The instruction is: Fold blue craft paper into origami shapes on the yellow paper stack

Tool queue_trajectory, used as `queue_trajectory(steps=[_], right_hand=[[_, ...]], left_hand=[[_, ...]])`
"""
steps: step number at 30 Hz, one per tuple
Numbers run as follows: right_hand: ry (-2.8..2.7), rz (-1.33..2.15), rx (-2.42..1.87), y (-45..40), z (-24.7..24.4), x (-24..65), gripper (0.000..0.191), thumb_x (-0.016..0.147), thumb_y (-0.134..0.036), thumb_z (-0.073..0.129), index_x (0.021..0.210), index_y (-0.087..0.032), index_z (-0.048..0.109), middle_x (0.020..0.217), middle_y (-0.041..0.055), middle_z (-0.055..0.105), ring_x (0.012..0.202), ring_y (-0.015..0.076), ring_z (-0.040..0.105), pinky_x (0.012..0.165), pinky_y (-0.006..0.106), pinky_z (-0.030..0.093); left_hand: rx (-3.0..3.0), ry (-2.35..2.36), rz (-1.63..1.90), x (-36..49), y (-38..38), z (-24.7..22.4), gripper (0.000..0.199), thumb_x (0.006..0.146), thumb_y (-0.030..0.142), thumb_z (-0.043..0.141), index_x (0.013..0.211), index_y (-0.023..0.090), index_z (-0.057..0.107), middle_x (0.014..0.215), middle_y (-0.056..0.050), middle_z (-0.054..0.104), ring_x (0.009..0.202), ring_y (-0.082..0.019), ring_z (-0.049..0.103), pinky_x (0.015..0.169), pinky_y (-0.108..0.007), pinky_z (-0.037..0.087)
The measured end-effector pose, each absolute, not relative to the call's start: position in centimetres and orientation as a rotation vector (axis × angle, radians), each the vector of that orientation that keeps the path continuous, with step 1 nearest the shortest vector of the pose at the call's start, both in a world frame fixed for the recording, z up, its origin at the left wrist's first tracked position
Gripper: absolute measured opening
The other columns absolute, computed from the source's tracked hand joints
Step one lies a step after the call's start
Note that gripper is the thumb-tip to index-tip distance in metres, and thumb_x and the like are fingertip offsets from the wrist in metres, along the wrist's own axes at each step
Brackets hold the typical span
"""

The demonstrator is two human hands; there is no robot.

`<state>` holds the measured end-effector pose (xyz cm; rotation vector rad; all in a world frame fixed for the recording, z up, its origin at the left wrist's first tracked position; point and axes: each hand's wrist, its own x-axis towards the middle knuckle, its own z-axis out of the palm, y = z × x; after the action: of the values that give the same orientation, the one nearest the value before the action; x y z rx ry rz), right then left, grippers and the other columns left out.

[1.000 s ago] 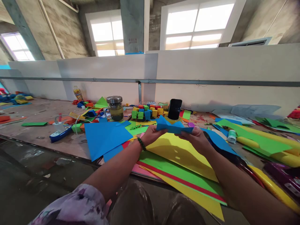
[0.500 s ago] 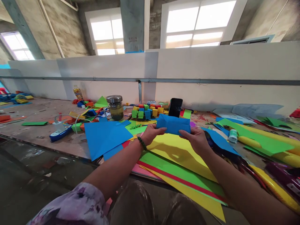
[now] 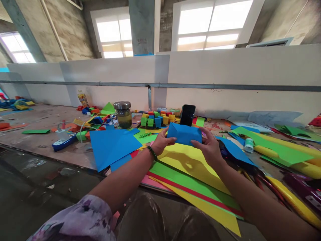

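A folded piece of blue paper point(image 3: 184, 134) is held up between my two hands, above the stacked sheets. My left hand point(image 3: 162, 143) pinches its left end, thumb on the near face. At the other end my right hand point(image 3: 209, 145) grips it, with the thumb on the near face and fingers behind the right edge. Below lie a yellow sheet point(image 3: 193, 162) and a green sheet point(image 3: 180, 179), with red and more yellow ones underneath. Directly behind the blue paper a black phone point(image 3: 188, 114) stands upright and is partly covered by it.
A lidded glass jar point(image 3: 123, 115) with liquid and small coloured folded-paper blocks point(image 3: 157, 120) stand at the back. Blue sheets point(image 3: 112, 144) lie to the left, beyond them a blue-and-white power strip point(image 3: 64, 142). On the right are a small clear bottle point(image 3: 249, 145) and yellow rolls.
My right fingers have shifted, with the index now raised along the paper's right edge. The blue paper stays in almost the same place.
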<state>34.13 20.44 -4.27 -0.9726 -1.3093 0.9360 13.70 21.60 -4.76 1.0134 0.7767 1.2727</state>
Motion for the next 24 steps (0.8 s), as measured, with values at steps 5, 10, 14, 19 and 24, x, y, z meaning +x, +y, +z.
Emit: queue_trajectory(steps=[5,10,14,19,24], right_hand=[[-1.323,1.007,-0.959,20.4,-4.0,34.1,0.083,0.059,-0.044,0.083,0.131,-0.018,0.051,0.086,0.0031,0.073,0.077,0.0213,0.068,0.069,0.035,0.057],[-1.283,1.079,-0.926,20.9,-4.4,34.2,0.059,0.064,-0.047,0.077,0.114,-0.020,0.063,0.091,0.0050,0.074,0.077,0.0211,0.069,0.070,0.036,0.059],[-1.258,1.035,-0.939,21.5,-5.1,34.4,0.044,0.067,-0.045,0.073,0.103,-0.021,0.068,0.099,0.0055,0.072,0.085,0.0218,0.067,0.070,0.035,0.059],[-1.198,0.957,-1.010,22.0,-5.5,34.7,0.032,0.067,-0.044,0.069,0.088,-0.020,0.069,0.095,0.0054,0.070,0.082,0.0211,0.065,0.063,0.031,0.058],[-1.207,0.969,-1.011,21.9,-5.2,34.9,0.023,0.063,-0.040,0.072,0.071,-0.020,0.066,0.067,-0.0005,0.065,0.059,0.0144,0.058,0.055,0.028,0.055]], left_hand=[[0.958,0.783,1.212,13.6,22.0,-5.2,0.057,0.040,0.023,0.092,0.089,0.013,0.066,0.085,-0.003,0.069,0.071,-0.013,0.063,0.070,-0.026,0.053],[0.914,0.807,1.198,13.5,22.3,-5.4,0.050,0.042,0.019,0.092,0.084,0.014,0.066,0.084,-0.003,0.071,0.069,-0.012,0.064,0.068,-0.025,0.053],[0.906,0.812,1.193,13.4,22.3,-5.3,0.046,0.045,0.016,0.090,0.085,0.014,0.066,0.084,-0.003,0.071,0.069,-0.012,0.064,0.068,-0.024,0.053],[0.914,0.818,1.188,13.3,22.3,-5.3,0.047,0.047,0.016,0.090,0.087,0.014,0.067,0.084,-0.003,0.071,0.070,-0.012,0.064,0.069,-0.025,0.052],[0.922,0.820,1.177,13.4,22.1,-5.3,0.049,0.041,0.018,0.092,0.083,0.013,0.066,0.078,-0.001,0.069,0.066,-0.011,0.063,0.067,-0.024,0.052]])
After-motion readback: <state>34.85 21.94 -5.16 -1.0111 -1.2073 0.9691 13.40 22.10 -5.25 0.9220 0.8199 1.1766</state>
